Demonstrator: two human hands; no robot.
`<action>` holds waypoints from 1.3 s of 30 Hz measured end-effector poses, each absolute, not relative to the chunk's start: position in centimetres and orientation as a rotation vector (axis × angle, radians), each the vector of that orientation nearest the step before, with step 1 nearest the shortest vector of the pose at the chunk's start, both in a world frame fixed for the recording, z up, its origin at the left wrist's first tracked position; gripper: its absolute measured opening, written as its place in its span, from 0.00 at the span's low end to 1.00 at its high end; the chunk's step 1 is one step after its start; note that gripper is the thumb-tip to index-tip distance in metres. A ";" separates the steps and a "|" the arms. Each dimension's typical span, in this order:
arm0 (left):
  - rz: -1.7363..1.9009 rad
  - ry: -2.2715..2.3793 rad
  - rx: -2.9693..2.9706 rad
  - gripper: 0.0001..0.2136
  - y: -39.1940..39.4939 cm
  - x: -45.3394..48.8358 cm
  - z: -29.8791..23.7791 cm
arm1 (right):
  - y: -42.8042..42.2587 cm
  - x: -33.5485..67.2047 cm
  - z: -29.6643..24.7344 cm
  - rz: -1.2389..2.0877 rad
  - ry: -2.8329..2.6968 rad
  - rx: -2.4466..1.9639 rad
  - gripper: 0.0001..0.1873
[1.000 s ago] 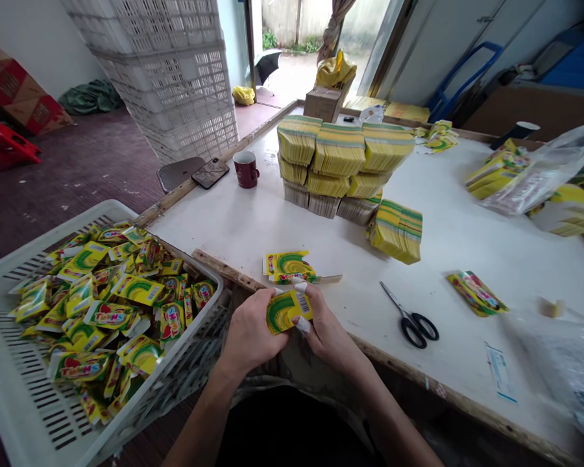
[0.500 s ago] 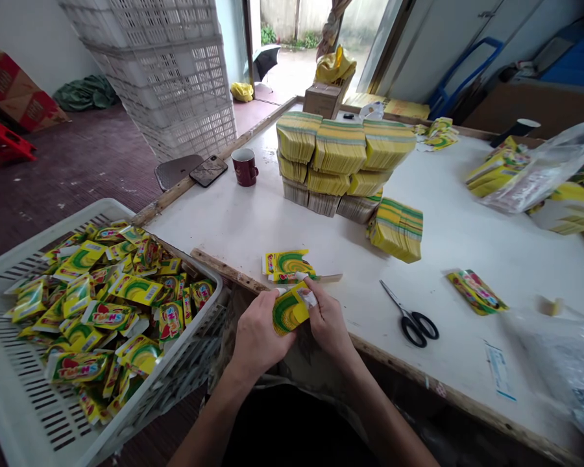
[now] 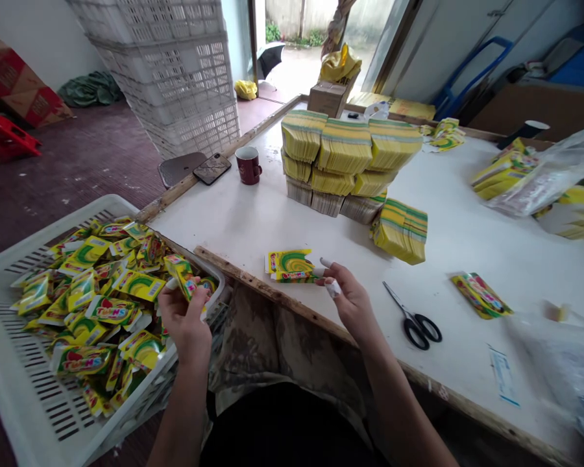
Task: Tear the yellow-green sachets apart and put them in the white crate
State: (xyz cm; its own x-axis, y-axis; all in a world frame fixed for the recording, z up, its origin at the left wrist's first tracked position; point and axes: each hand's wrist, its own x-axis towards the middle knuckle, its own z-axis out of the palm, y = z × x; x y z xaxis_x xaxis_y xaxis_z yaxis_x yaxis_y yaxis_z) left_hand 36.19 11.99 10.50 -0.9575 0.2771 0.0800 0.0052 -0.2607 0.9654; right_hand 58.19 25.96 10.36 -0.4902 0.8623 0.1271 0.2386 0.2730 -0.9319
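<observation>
My left hand (image 3: 185, 314) is over the right rim of the white crate (image 3: 10, 383) and grips a small yellow-green folded box (image 3: 183, 272) above the pile of several such boxes (image 3: 97, 305). My right hand (image 3: 348, 298) rests at the table's front edge with taped fingertips, fingers loosely curled and nothing in them, just right of a small stack of flat yellow box blanks (image 3: 289, 264).
Black scissors (image 3: 413, 319) lie right of my right hand. Tall bundles of flat blanks (image 3: 350, 162) stand mid-table. A red mug (image 3: 249, 165) and two phones (image 3: 211, 168) sit at the left edge. Plastic bags (image 3: 549, 172) and loose packets (image 3: 479, 295) lie right. Stacked white crates (image 3: 175, 71) stand behind.
Both hands were folding one box at the table edge. My left hand has carried it left over the crate. My right hand let go and moved up toward the flat blanks.
</observation>
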 end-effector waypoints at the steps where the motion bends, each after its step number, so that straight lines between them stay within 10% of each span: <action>1: 2.333 1.823 0.327 0.16 11.9 35.6 10.6 | 26.2 58.4 10.0 1.222 -1.887 -0.998 0.19; 7: 1.818 1.646 0.505 0.24 12.5 36.7 10.3 | 26.8 59.1 9.0 1.166 -1.865 -1.014 0.14; 16: 2.354 0.845 -0.517 0.37 10.6 31.5 11.6 | 31.7 61.5 8.6 0.900 -1.970 -1.320 0.26; 39: 2.042 0.929 -0.314 0.10 13.7 38.7 10.5 | 28.0 53.7 10.9 0.545 -2.416 -1.056 0.26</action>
